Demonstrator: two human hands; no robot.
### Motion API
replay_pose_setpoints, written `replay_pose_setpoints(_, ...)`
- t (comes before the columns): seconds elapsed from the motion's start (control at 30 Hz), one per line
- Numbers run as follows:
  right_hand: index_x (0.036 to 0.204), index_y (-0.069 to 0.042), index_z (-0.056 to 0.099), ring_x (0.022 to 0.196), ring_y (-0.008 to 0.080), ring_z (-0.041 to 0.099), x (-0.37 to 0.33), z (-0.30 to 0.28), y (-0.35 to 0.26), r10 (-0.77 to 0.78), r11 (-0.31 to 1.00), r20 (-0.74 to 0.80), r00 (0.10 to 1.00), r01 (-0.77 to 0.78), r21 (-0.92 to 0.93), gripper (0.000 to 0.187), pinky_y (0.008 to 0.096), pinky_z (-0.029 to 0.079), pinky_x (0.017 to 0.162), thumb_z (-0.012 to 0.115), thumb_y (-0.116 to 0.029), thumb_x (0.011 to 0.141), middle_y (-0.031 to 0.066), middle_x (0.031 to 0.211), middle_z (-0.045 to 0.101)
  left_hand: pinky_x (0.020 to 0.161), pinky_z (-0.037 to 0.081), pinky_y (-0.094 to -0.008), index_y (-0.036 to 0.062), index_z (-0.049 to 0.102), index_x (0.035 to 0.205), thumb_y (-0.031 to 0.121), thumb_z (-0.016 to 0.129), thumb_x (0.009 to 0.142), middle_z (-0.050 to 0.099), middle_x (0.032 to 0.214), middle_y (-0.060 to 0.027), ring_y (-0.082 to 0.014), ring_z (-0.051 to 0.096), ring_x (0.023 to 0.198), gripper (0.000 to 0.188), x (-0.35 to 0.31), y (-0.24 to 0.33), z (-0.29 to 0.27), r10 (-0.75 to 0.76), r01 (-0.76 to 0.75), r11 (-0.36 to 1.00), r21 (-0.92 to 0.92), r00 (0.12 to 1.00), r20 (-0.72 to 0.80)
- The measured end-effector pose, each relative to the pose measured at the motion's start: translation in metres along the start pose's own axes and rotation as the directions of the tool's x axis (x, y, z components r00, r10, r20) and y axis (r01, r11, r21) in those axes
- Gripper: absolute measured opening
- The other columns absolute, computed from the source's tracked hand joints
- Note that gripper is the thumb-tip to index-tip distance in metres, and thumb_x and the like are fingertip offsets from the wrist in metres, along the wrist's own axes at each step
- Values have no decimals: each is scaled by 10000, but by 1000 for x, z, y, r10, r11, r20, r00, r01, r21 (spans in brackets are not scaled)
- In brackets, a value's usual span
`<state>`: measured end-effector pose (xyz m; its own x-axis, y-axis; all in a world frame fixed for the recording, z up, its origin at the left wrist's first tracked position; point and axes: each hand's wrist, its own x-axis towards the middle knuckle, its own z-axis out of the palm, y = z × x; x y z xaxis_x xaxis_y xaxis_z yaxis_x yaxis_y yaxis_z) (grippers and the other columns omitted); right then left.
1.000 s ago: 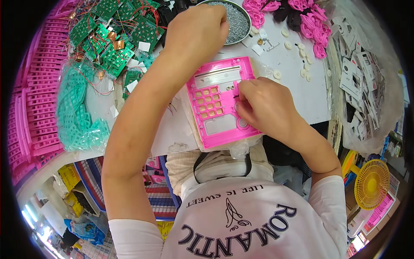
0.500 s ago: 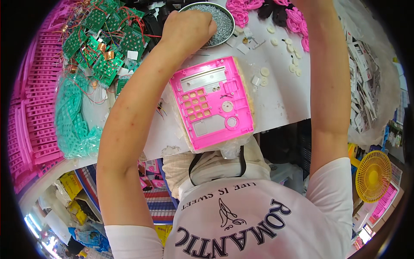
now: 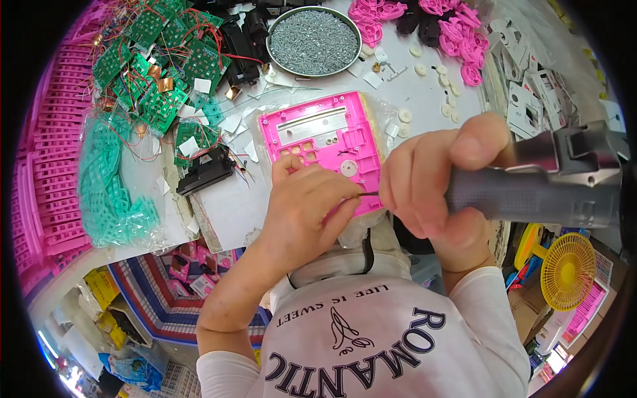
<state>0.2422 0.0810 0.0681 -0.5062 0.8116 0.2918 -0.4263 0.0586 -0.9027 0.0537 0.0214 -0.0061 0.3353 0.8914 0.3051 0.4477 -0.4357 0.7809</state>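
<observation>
The pink rectangular plastic casing (image 3: 328, 160) is lying flat on cream padding (image 3: 372, 120) on the white counter (image 3: 229, 212), its ribbed inner side facing up, presumably keeping its posts reachable. Over its lower part, the person's left hand (image 3: 305, 202) is pinching, thumb and forefinger nearly together, at the tip of a thin metal bit (image 3: 370, 194), seemingly steadying it; whether a screw is sitting there I cannot tell. The right hand (image 3: 424, 176) is wrapping its fingers around a dark grey cylindrical power driver (image 3: 531, 197), holding it sideways, probably for lining the bit up with the left fingertips.

One casing, one driver and one round metal tray (image 3: 317, 74) are showing; its silvery screws (image 3: 314, 41) are too many for counting. Roughly ten white round discs (image 3: 421, 69) are lying beyond the casing, and overlapping green circuit boards (image 3: 207, 63) are defying a count.
</observation>
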Motion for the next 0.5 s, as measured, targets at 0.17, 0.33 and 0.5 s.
replay_pose_setpoints(0.17,1263,-186,470,569,99,553,2,-9,1,-48,995,148,988,61,-84,495,243,420,510,766,-392,923,-61,652,566,868,340,-407,138,696,914,82,790,787,675,824,6,-191,620,759,167,1,1,0,7,-7,1000,-3,999,-50)
replay_pose_setpoints(0.33,1260,-184,474,561,102,540,-4,-1,3,-1,998,56,998,4,-62,476,238,407,496,759,-385,935,-68,612,531,886,342,-418,148,686,906,106,809,766,626,782,19,-198,607,758,191,1,-4,4,62,-58,997,53,995,-84)
replay_pose_setpoints(0.5,1252,-32,519,556,105,565,-6,-12,29,-139,990,-9,990,139,-26,459,242,437,507,762,-175,889,15,674,592,959,328,-493,163,707,958,243,816,765,634,986,-8,-215,593,955,235,10,-8,0,38,-30,979,200,999,-37)
